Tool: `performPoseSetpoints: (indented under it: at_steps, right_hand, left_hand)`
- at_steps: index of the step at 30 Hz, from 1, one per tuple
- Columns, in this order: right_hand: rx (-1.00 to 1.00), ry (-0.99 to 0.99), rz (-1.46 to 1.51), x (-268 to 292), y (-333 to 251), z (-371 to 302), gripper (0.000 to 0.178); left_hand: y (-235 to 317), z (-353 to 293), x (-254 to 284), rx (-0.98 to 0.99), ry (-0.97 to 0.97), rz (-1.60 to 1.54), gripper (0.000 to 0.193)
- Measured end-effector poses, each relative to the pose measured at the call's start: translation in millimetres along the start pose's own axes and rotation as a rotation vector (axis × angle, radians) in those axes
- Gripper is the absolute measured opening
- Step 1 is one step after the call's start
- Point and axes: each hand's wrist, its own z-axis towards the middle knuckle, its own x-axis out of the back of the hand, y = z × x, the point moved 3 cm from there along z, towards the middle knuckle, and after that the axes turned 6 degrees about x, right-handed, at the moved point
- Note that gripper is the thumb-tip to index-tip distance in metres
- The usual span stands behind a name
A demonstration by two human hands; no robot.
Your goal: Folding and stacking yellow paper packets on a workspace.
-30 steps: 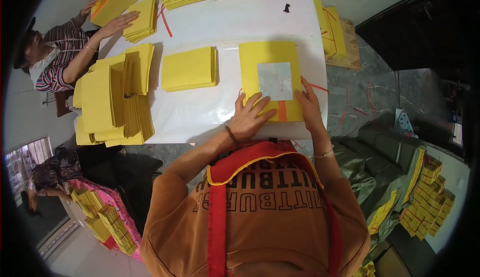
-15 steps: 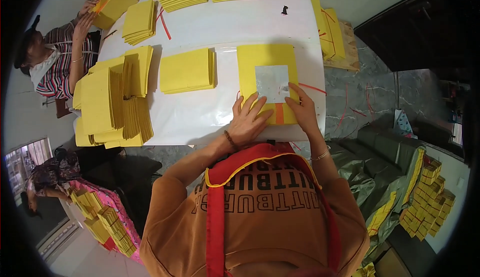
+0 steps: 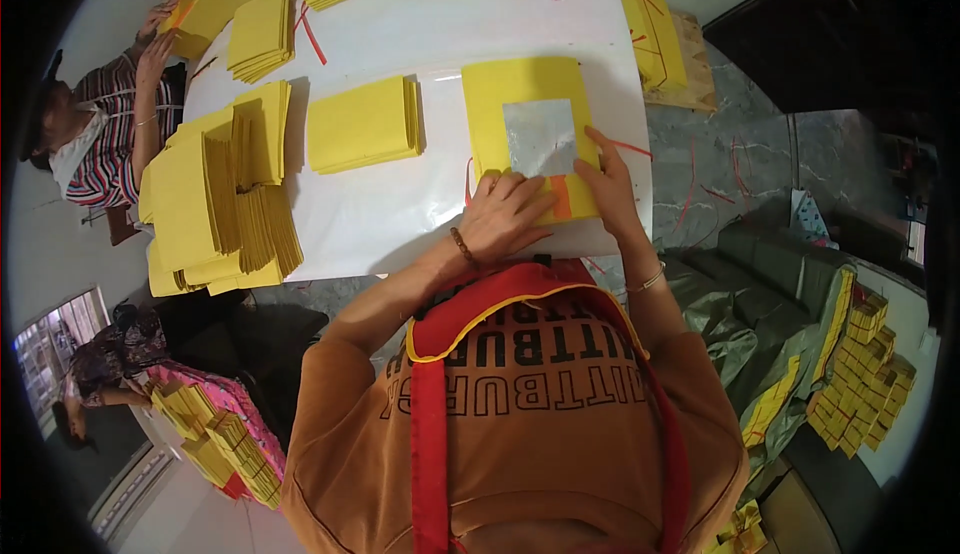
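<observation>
A stack of yellow paper point(image 3: 490, 104) lies before me near the table's front edge. On it rest a silver foil square point(image 3: 540, 136) and, below that, an orange strip point(image 3: 561, 197). My left hand point(image 3: 503, 216) lies over the stack's lower left part, its fingers bent but apart, touching the paper by the foil's lower edge. At the right side my right hand point(image 3: 612, 186) grips the stack's edge, thumb on top beside the foil and fingers along the side. The undersides of both hands are hidden.
Further yellow stacks stand on the white table point(image 3: 380, 204): a tall uneven pile point(image 3: 190, 199), a flat bundle point(image 3: 362, 124) and several at the back. A co-worker point(image 3: 110, 124) handles a yellow box point(image 3: 215, 4) at the far left. Red strips point(image 3: 312, 36) lie about.
My left hand's fingers have drawn back and bent near the foil's lower edge. The right hand stays along the stack's right side. The whole view has shifted slightly.
</observation>
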Motion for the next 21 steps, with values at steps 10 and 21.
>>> performPoseSetpoints:
  at_steps: [10, 21]
  right_hand:
    - [-0.128, -0.002, 0.2, -1.4, -3.6, 6.5, 0.054]
    - [-0.242, -0.077, 0.424, 2.0, -20.1, -29.1, 0.053]
  left_hand:
    - [-12.3, 3.2, -4.1, 0.092, 0.042, -0.051, 0.053]
    - [-24.0, 17.4, 10.4, 0.162, 0.123, -0.33, 0.019]
